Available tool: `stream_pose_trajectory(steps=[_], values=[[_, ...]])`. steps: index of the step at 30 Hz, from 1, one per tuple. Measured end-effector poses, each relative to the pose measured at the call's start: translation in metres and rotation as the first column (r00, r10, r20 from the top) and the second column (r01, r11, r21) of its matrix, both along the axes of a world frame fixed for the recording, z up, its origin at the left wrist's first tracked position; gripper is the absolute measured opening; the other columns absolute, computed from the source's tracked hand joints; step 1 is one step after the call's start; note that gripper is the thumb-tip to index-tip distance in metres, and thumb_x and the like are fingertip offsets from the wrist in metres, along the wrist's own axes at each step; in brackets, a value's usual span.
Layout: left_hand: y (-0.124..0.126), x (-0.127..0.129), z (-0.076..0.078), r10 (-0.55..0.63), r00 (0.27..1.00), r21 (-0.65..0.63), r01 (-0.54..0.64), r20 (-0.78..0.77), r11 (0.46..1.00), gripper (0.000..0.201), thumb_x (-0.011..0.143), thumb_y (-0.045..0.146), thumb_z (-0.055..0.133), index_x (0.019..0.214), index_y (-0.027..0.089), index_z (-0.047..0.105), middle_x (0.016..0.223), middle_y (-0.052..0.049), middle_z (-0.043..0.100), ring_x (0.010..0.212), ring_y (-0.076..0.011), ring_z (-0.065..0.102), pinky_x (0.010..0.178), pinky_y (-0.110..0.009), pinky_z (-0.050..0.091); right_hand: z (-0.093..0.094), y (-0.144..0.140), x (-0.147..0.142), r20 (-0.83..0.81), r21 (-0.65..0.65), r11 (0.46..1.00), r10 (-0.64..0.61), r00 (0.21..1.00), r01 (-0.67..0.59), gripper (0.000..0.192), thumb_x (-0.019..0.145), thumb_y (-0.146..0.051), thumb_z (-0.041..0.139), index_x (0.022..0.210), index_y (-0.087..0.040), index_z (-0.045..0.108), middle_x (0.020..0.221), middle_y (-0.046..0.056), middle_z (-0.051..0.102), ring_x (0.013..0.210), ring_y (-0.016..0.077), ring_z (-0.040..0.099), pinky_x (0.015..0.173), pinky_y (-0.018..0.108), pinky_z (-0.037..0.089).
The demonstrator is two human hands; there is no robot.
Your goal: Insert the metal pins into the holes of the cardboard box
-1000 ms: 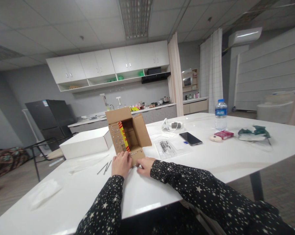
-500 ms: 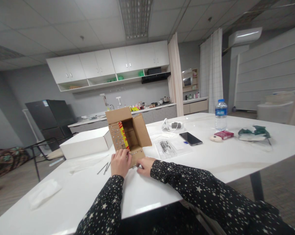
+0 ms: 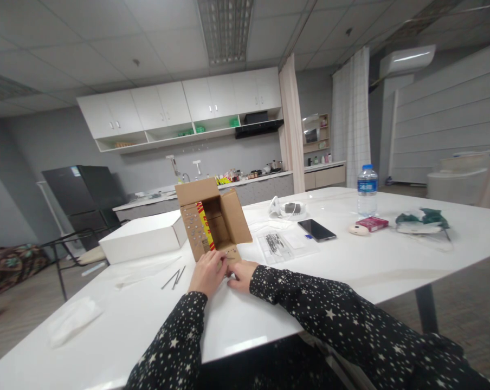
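Note:
An open cardboard box (image 3: pixel 232 218) faces me, flaps spread, with red-and-yellow tape along its inner edge. Small shiny dots, too small to name, stud its left flap (image 3: pixel 194 230), and a few more show on the front flap (image 3: pixel 232 253). My left hand (image 3: pixel 208 272) lies over that front flap, fingers closed, the tips brought close to the right hand. Just beside it, my right hand (image 3: pixel 240 275) rests on the table with its fingers curled in at the flap's lower edge. Whatever either hand pinches is hidden. Thin metal rods (image 3: pixel 175 277) lie left of my left hand.
A white box (image 3: pixel 141 238) stands behind left, and a crumpled tissue (image 3: pixel 74 319) lies front left. To the right are a clear packet of small parts (image 3: pixel 279 245), a phone (image 3: pixel 317 229), a pink box (image 3: pixel 372 223) and a water bottle (image 3: pixel 367 189).
My left hand has shifted right along the front flap, its fingertips now by the right hand. The right hand and the box have hardly moved.

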State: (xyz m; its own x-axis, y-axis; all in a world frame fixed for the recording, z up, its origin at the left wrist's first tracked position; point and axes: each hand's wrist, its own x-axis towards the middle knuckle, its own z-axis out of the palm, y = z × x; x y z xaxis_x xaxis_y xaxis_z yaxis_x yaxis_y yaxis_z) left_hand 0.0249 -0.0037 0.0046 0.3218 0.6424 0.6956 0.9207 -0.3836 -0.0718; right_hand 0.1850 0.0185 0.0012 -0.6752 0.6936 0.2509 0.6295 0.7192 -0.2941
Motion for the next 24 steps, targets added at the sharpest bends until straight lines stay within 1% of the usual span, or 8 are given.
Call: stream_pose_trajectory(steps=[5,9,14,24], values=[[0.0028,-0.0022,-0.0031,0.016,1.0,-0.158,-0.014,0.014,0.987,0.013,0.084,0.021,0.044,0.088,0.019,0.057,0.088,-0.004,0.064,0.084,-0.0178,0.058,0.077,-0.033,0.042,-0.0049,0.0034,-0.0014,-0.034,0.023,1.0,0.017,0.999,-0.016,0.031,0.073,-0.032,0.054,0.101,-0.021,0.062,0.074,0.002,0.065,0.074,0.0206,0.062,0.064,0.028,0.044],[0.0026,-0.0023,-0.0021,0.045,0.999,-0.237,-0.039,0.022,0.971,0.013,0.082,0.02,0.046,0.088,0.02,0.058,0.092,-0.005,0.065,0.089,-0.0192,0.059,0.08,-0.034,0.041,-0.0054,0.0038,-0.002,-0.018,0.035,0.999,0.014,1.0,-0.013,0.029,0.074,-0.032,0.054,0.099,-0.02,0.063,0.074,0.003,0.066,0.074,0.0207,0.062,0.063,0.028,0.043],[-0.0006,-0.0012,0.0011,0.06,0.998,-0.281,-0.056,0.004,0.958,0.012,0.081,0.02,0.047,0.084,0.02,0.058,0.09,-0.004,0.065,0.09,-0.0197,0.059,0.079,-0.034,0.041,-0.005,0.0044,-0.0022,0.009,0.034,0.999,0.017,1.0,-0.018,0.027,0.076,-0.033,0.053,0.097,-0.021,0.064,0.076,0.003,0.066,0.074,0.021,0.063,0.06,0.028,0.042],[-0.0028,0.0005,0.0037,0.05,0.999,-0.294,-0.053,-0.018,0.954,0.008,0.077,0.019,0.049,0.077,0.02,0.057,0.086,-0.004,0.063,0.085,-0.0186,0.058,0.076,-0.031,0.041,-0.0033,0.0021,-0.0011,0.016,0.036,0.999,0.016,1.0,-0.016,0.028,0.076,-0.033,0.051,0.097,-0.021,0.065,0.078,0.004,0.067,0.074,0.0198,0.062,0.059,0.027,0.041]])
